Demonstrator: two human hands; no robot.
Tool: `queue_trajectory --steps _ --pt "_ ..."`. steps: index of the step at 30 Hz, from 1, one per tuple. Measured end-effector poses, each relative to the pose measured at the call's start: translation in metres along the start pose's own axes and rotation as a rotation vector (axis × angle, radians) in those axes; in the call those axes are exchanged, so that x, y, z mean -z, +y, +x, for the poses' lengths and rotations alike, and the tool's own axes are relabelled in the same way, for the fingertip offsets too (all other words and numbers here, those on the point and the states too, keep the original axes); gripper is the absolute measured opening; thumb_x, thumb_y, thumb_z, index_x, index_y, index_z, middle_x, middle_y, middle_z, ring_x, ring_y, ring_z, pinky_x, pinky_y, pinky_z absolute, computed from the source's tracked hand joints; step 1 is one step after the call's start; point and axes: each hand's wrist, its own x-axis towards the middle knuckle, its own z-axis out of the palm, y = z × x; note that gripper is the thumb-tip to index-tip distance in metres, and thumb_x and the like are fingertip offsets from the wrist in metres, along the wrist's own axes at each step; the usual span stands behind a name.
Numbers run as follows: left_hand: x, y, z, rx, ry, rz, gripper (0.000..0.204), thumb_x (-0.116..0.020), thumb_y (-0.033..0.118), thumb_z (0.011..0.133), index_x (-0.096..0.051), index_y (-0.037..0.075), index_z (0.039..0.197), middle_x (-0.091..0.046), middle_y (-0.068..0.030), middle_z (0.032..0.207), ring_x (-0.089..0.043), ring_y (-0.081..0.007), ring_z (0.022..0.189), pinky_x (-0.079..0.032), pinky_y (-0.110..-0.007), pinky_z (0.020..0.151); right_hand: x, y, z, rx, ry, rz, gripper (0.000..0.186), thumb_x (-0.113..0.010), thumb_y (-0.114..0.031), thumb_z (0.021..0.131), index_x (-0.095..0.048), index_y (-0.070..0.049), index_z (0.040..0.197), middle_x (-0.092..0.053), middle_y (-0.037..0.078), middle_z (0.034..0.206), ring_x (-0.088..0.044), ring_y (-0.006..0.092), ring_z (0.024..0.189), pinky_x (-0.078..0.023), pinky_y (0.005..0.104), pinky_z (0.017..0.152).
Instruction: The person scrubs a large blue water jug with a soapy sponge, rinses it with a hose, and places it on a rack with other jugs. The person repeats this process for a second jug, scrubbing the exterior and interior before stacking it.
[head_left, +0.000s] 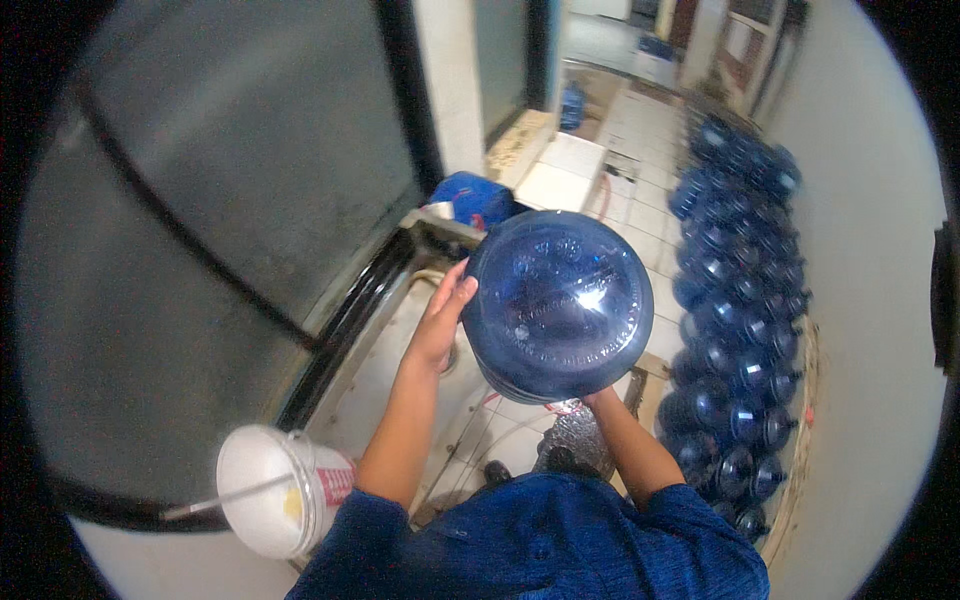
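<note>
A large, clear blue water jug (556,310) is held up in front of my body, its round bottom turned toward me. My left hand (446,318) presses against the jug's left side, with the thumb near the rim of the base and fingers along the wall. Below the jug's lower right edge, my right hand (601,398) supports it; most of those fingers are hidden behind the jug. The jug's neck is out of sight underneath.
Many similar blue jugs (735,340) lie stacked along the right wall. To my left are a low pale basin (375,395) and a white bucket (325,488) with a rod across its mouth. Ahead stand a blue container (470,198) and a white box (560,172) beside the tiled walkway (645,215).
</note>
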Motion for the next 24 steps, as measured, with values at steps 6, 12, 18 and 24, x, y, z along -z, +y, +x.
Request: queue_trajectory --steps 6,12,18,24 --pt "-0.151 -0.150 0.065 0.269 -0.259 -0.035 0.056 -0.050 0.046 0.104 -0.051 0.006 0.143 -0.055 -0.0070 0.143 -0.048 -0.0202 0.133 -0.032 -0.039 0.115 0.128 -0.148 -0.105 0.126 0.548 0.004 0.054 -0.043 -0.045 0.105 -0.051 -0.008 0.143 -0.056 0.013 0.144 -0.056 0.0359 0.128 -0.042 0.0572 0.110" --pt "-0.343 -0.312 0.096 0.697 -0.478 0.019 0.087 -0.041 0.073 0.097 -0.028 0.014 0.158 -0.034 -0.0111 0.161 -0.039 -0.0335 0.144 -0.037 -0.063 0.109 0.323 -0.284 -0.221 0.399 0.732 0.113 0.049 -0.060 -0.041 0.098 -0.064 -0.004 0.129 -0.069 0.012 0.124 -0.066 0.0334 0.109 -0.052 0.0520 0.097" --pt "-0.565 -0.343 0.087 0.923 -0.595 0.060 0.084 -0.037 0.074 0.098 -0.037 0.011 0.154 -0.049 -0.0106 0.151 -0.046 -0.0301 0.139 -0.039 -0.054 0.112 0.463 -0.433 -0.297 0.480 1.070 -0.021 0.046 -0.073 -0.040 0.091 -0.066 -0.001 0.115 -0.070 0.013 0.113 -0.067 0.0284 0.099 -0.052 0.0445 0.092" --pt "-0.670 -0.372 0.126 0.686 -0.315 0.050 0.080 -0.045 0.066 0.100 -0.040 0.006 0.152 -0.051 -0.0112 0.149 -0.050 -0.0276 0.133 -0.039 -0.046 0.112 0.530 -0.564 -0.245 0.476 1.044 -0.197 0.048 -0.071 -0.040 0.093 -0.064 -0.001 0.119 -0.068 0.009 0.113 -0.062 0.0224 0.103 -0.048 0.0383 0.094"
